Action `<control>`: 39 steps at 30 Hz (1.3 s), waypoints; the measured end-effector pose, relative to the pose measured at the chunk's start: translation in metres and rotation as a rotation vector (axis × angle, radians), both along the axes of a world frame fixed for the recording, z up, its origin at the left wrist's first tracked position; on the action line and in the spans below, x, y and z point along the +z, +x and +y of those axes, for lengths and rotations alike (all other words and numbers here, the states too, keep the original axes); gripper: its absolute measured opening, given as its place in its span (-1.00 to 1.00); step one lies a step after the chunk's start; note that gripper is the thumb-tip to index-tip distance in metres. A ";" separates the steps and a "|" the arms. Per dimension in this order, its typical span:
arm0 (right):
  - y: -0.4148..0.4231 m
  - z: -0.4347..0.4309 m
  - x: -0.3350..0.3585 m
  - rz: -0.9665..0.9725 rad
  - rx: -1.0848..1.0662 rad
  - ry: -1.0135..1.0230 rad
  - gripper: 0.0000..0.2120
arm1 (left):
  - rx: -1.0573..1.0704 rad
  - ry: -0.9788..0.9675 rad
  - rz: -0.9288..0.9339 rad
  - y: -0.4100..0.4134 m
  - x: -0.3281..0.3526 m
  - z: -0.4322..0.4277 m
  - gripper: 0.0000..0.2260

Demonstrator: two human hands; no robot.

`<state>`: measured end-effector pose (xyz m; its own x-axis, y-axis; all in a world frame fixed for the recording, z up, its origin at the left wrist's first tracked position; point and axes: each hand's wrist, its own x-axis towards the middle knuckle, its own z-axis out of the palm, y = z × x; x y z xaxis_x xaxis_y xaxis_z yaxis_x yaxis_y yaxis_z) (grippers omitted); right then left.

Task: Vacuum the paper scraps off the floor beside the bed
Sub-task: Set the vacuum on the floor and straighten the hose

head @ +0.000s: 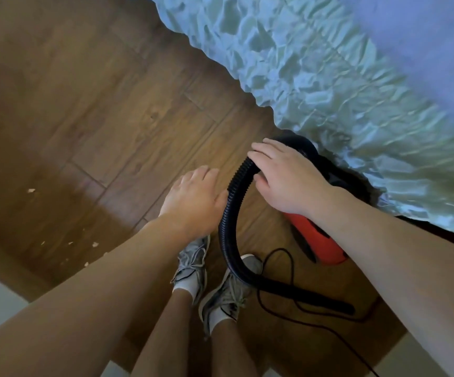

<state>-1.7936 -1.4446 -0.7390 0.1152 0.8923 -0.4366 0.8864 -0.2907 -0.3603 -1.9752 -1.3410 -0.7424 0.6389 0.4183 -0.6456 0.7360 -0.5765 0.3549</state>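
R hand grip curled on hose; L hand spread, beside hose; scraps on floor

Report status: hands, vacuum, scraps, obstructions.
Right hand on the hose top, grip unclear; left hand open beside it. Red vacuum by the bed skirt. Paper scraps still on floor, left. Cord loops near the shoes.

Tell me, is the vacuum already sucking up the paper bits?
No, the hose end lies by the shoes, far from the paper scraps on the floor.
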 end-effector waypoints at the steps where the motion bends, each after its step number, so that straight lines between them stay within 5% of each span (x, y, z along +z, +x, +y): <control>1: -0.001 0.001 -0.004 0.004 0.012 -0.003 -0.53 | 0.004 -0.014 0.009 -0.002 -0.005 -0.003 -0.51; 13: 0.000 0.009 -0.029 0.059 0.051 0.041 -0.55 | 0.149 -0.138 0.038 -0.009 -0.050 -0.029 -0.61; 22: 0.010 0.017 -0.028 0.053 -0.006 0.114 -0.61 | 0.253 -0.227 0.026 -0.015 -0.046 -0.030 -0.50; 33: 0.011 0.028 -0.010 0.050 0.045 0.112 -0.44 | 0.342 -0.197 -0.135 -0.006 -0.026 -0.017 -0.58; 39: 0.009 0.040 -0.001 0.055 0.022 0.171 -0.55 | 0.362 -0.163 -0.267 0.002 -0.012 0.003 -0.62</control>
